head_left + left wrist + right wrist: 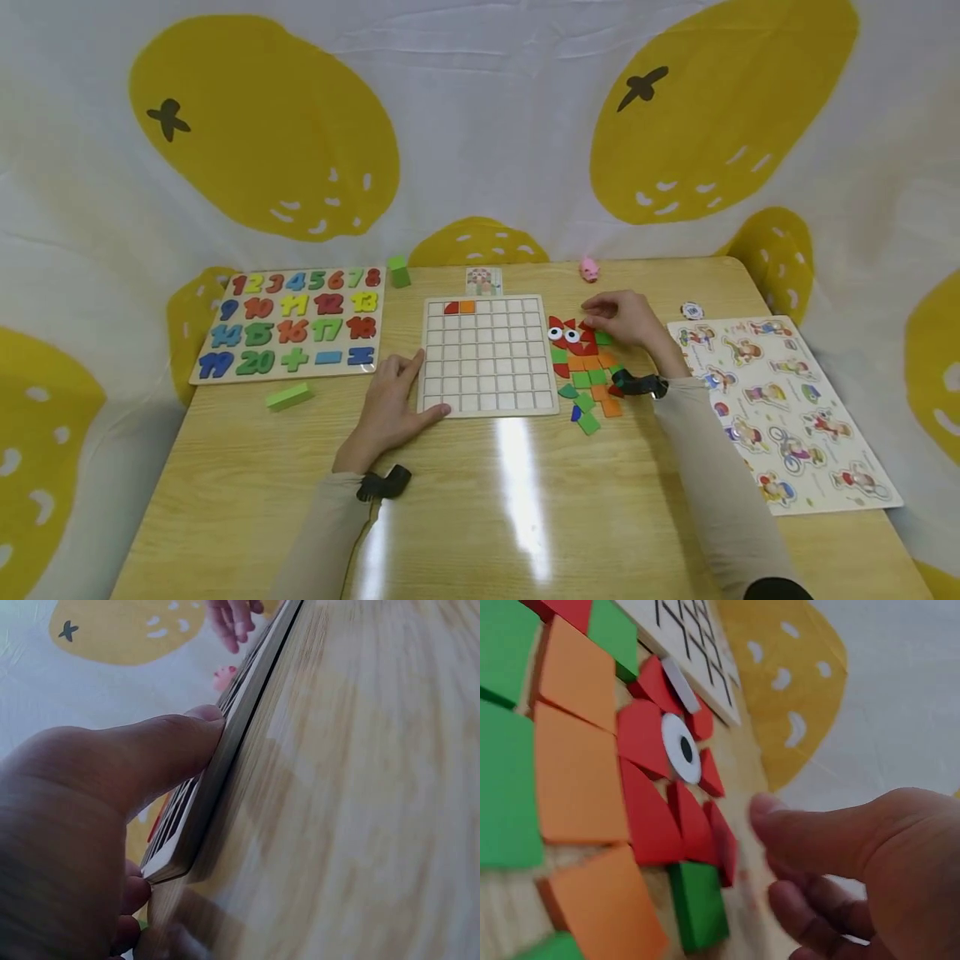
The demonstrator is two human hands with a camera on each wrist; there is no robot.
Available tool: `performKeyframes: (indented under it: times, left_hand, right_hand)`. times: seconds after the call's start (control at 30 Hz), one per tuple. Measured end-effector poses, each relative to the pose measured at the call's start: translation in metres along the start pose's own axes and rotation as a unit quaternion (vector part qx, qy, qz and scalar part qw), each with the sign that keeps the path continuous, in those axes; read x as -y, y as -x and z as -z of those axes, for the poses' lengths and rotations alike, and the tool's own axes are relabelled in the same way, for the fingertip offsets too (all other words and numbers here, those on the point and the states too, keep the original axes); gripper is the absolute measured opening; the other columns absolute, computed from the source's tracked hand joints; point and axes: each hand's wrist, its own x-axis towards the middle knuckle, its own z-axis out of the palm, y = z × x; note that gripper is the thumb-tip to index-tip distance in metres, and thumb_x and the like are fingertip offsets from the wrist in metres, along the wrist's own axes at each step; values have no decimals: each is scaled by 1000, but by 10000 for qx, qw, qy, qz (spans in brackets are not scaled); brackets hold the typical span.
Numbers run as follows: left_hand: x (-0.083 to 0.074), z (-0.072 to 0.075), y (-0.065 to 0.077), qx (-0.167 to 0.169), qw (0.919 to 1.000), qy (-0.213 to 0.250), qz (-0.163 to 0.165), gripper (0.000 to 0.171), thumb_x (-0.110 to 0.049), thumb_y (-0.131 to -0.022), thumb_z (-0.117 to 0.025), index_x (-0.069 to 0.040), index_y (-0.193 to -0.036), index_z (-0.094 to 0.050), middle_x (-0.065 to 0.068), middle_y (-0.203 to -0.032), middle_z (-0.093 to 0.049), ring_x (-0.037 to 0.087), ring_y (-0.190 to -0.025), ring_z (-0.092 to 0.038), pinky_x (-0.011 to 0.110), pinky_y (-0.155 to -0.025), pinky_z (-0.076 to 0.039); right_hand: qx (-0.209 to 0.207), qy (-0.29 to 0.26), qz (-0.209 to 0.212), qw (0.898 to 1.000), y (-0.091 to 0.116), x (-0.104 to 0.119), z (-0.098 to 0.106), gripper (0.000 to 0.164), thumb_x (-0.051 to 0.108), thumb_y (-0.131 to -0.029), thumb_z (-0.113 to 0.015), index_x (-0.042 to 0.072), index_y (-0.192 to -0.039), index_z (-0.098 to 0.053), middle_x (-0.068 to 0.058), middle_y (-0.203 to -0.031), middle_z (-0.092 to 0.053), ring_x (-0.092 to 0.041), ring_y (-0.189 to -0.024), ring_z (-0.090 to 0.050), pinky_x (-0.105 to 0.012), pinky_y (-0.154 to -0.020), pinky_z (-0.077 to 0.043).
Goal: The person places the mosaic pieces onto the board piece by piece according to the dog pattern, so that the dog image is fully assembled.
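Note:
A wooden grid board lies flat mid-table, with a red piece and an orange square in its top row. My left hand holds its near left corner, thumb along the front edge and fingers at the left side. In the left wrist view the thumb presses the board's edge. My right hand hovers beside red pieces with round white eye pieces. Its fingers are loosely bent, and nothing shows between thumb and fingertips. Orange squares and green squares lie nearer me.
A number puzzle lies left, with green blocks nearby. A picture card sits behind the board. Further right are a pink pig figure, a round chip and a picture puzzle board.

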Motion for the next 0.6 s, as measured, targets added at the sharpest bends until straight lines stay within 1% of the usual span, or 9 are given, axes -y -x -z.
performKeyframes:
  times: [0.13, 0.23, 0.4, 0.47, 0.6]
  left_hand:
    - [3, 2, 1, -80, 10000, -2, -11, 106, -68, -73, -74, -10, -153, -37, 5, -107, -40, 19, -94, -35, 33, -79, -29]
    - [4, 1, 1, -72, 9999, 38, -67, 107, -69, -73, -73, -9, -153, -37, 5, -107, -40, 19, -93, -35, 33, -79, -28]
    - [4, -2, 0, -15, 9999, 44, -104, 107, -72, -74, -70, -11, -154, -35, 4, -108, -40, 18, -94, -34, 33, -79, -28]
    - [3, -2, -1, -13, 10000, 52, -82, 106, -72, -74, -70, -11, -154, -35, 4, -108, -40, 18, -95, -34, 33, -79, -28]
    - [4, -1, 0, -37, 10000, 17, -76, 106, -71, -74, -71, -11, -154, -36, 4, -108, -40, 18, -95, -34, 33, -79, -27]
  right_hand:
    - [57, -217, 317, 9992, -8, 12, -12, 27, 17, -92, -71, 6, -117, -71, -13, -104, -71, -26, -93, -65, -44, -84, -50]
    - [329, -130, 505, 9981, -13, 20, -20, 27, 16, -93, -69, 6, -119, -71, -12, -107, -71, -26, -94, -63, -44, -85, -50]
    - [769, -98, 404, 9962, -16, 28, -25, 27, 11, -93, -67, 8, -119, -72, -10, -110, -70, -25, -94, -61, -42, -86, -49]
    - [812, -76, 372, 9960, -17, 29, -25, 25, 11, -92, -68, 8, -117, -72, -10, -107, -70, -25, -92, -61, -41, -84, -49]
    - [765, 29, 424, 9962, -20, 27, -26, 19, 13, -93, -68, 7, -111, -70, -9, -101, -68, -24, -89, -60, -39, -82, -49]
